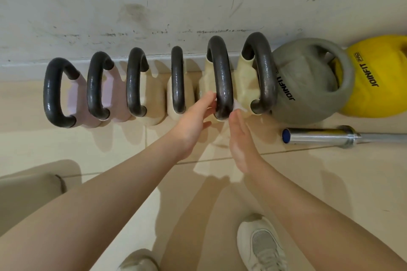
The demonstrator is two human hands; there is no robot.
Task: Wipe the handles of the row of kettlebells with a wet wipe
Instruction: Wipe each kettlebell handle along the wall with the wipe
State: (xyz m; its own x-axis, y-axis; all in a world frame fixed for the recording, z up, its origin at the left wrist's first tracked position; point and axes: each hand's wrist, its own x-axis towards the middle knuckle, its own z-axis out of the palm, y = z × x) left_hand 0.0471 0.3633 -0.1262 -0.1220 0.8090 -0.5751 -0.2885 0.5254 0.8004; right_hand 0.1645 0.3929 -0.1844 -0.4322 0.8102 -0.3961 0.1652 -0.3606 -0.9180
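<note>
- Along the foot of the wall (pixel 198 6), on the tiled floor (pixel 308 182), stands the row of kettlebells; both hands meet at the fifth handle (pixel 221 77).
- Left hand (pixel 193 116): fingers fairly straight, touching the handle's near end.
- Right hand (pixel 241 138): flat, fingers extended toward the wet wipe (pixel 237 105); whether it grips it, I cannot tell.
- Wipe looks limp and light: wrap it around the rigid, probably slick bar; the heavy bells should not shift.

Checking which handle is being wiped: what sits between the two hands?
In the head view, the near end of the fifth dark handle sits between the left hand and right hand, with the wet wipe beside it.
</note>
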